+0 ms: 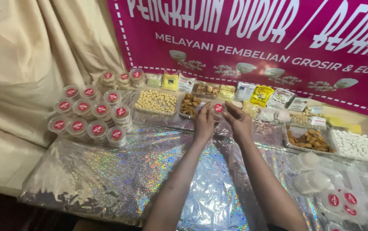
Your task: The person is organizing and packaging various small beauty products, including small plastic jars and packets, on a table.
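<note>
Both arms reach forward over the bench, which is covered with a shiny, rainbow-glittering foil. The left hand and the right hand meet at the far side of it, and between them they hold one small round clear tub with a red label on its lid. The fingers of both hands are closed narrowly around this tub, the left from the side and below, the right from the other side with fingertips near the lid. The tub is lifted a little, just in front of a tray of brown pieces and beside a tray of pale yellow balls.

To the left stands a neat stack of similar tubs, all with red labels on top. To the right I see another tray of brown pieces, a tray of white balls, and loose empty tubs and lids lying near the right edge. Small packets lean against the pink banner behind.

I judge the step in hand is the closing or checking of this one tub. The next move seems to call for a firm, even press on the lid while the other hand keeps the tub steady, so that nothing tilts or spills over the trays.
</note>
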